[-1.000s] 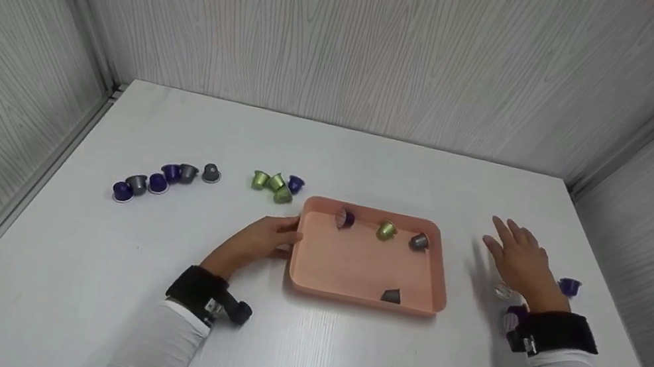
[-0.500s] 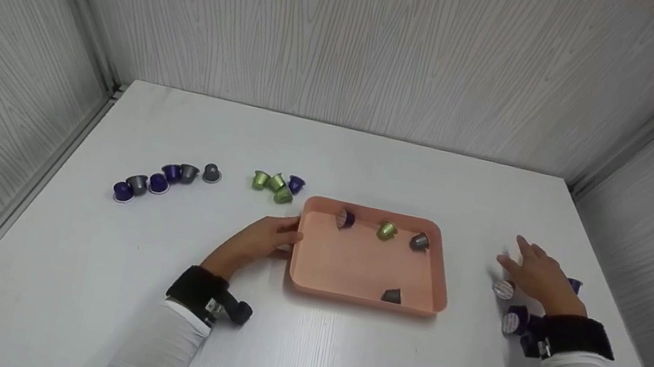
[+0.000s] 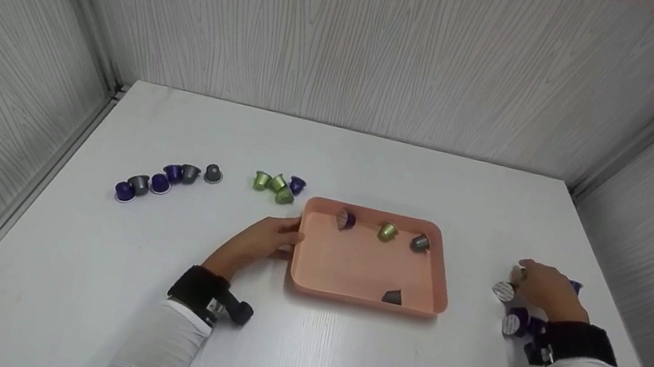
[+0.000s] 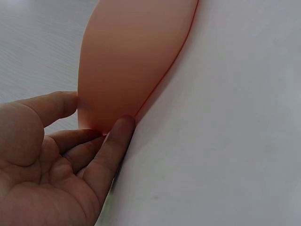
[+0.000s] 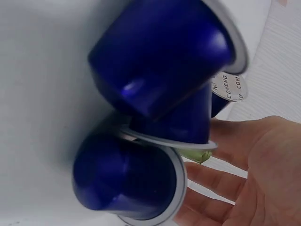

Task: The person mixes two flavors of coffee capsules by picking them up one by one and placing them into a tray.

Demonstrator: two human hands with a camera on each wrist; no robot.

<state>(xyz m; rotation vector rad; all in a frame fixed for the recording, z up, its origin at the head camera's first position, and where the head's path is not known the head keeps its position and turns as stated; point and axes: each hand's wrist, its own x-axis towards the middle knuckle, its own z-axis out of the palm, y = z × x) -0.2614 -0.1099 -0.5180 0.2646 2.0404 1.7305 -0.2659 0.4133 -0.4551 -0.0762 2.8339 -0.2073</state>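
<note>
My left hand (image 3: 260,240) grips the left wall of a shallow pink tray (image 3: 346,264); the left wrist view shows the thumb on one side of the tray wall (image 4: 134,61) and fingers at its edge. Inside the tray lie coffee capsules: a purple one (image 3: 347,219), a green one (image 3: 388,232) and two grey ones. My right hand (image 3: 550,293) is low at the right-hand group, fingers bent around a green capsule (image 5: 200,155), mostly hidden by blue capsules (image 5: 160,56) in the right wrist view. Beside its fingertips lies a capsule with a pale lid (image 3: 504,291).
A row of purple and grey capsules (image 3: 160,183) lies at the left. Green capsules (image 3: 278,183) and a purple one (image 3: 297,185) cluster behind the tray's left corner. Purple capsules (image 3: 516,321) sit under my right wrist. Wood-grain panels (image 3: 352,40) wall in the white table.
My right hand has come down and toward me onto the right-hand capsules, its spread fingers now drawn together. The left hand and the tray have stayed in place.
</note>
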